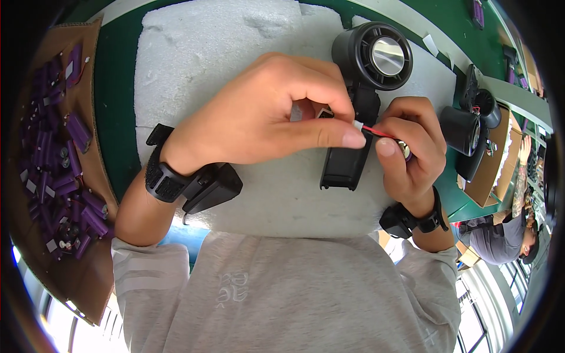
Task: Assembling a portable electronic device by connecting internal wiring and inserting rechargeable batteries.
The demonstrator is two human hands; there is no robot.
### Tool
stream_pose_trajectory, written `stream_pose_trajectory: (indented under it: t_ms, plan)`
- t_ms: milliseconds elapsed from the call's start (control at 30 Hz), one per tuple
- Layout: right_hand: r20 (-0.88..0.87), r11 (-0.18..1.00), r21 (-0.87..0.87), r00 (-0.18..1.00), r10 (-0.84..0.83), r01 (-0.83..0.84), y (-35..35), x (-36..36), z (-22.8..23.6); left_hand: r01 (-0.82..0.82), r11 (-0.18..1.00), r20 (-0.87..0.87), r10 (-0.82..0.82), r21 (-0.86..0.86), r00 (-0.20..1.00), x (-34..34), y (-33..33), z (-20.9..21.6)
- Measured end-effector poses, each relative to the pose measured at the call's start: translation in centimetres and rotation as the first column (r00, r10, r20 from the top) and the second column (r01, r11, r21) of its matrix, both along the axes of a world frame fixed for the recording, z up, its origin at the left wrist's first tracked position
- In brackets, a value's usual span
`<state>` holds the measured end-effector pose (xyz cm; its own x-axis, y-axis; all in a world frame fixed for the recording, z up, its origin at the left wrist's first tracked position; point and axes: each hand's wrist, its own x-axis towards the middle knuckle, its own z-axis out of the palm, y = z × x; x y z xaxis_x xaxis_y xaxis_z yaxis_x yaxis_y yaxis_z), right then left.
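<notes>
nearest, the two wrists wear black strapped units, the bulkier one on the left (pixel 212 188), and both forearms lean over a pale foam pad (pixel 282 206). the left hand (pixel 265 112) reaches across the middle, thumb and forefinger pinching a small white connector (pixel 358 125); the right hand (pixel 412 147) is curled around a battery cell (pixel 404 148), its shiny end peeping out between thumb and fingers, the rest hidden in the palm. red and black leads (pixel 374 132) run between the two grips. the cell should feel dense and rigid for its size, with a smooth, slightly slippery side, so it is best held round the body; the leads look thin and soft, likely fragile where they join, so the connector's hard housing is the safer place to pinch. just beyond the fingers lies a black handle (pixel 345 167), probably light, stiff plastic, with a round fan head (pixel 373 56) at its far end. on the left stands an open cardboard box (pixel 65 282) heaped with loose purple cells (pixel 76 132), some with visible leads. to the far right, black fan units (pixel 462 129) sit by another cardboard box (pixel 485 191), whose contents i cannot make out.
</notes>
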<state>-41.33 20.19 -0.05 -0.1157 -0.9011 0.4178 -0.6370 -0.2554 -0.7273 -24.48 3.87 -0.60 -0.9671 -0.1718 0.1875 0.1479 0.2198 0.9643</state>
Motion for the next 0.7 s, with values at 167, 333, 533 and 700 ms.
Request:
stream_pose_trajectory:
  t_ms: [167, 333, 533, 700]
  plan:
    - [-0.035, 0.999, 0.035, 0.999, 0.007, -0.006, -0.1, 0.4, 0.2, -0.038, 0.993, 0.067, 0.031, 0.108, 0.997, 0.1, 0.3, 0.5]
    - [-0.103, 0.99, 0.14, 0.995, 0.014, 0.001, -0.1, 1.0, 0.8, -0.036, 0.994, -0.002, 0.037, 0.101, 0.999, 0.1, 0.4, 0.0]
    - [-0.046, 0.987, 0.157, 0.999, -0.02, 0.027, -0.1, 1.1, 0.6, -0.041, 0.996, -0.008, 0.041, 0.077, 0.999, 0.1, 0.5, 0.1]
    - [0.045, 0.994, 0.111, 0.999, -0.021, 0.016, 0.0, 0.7, 0.2, -0.027, 0.997, -0.007, 0.028, 0.077, 1.0, 0.1, 0.4, 0.1]
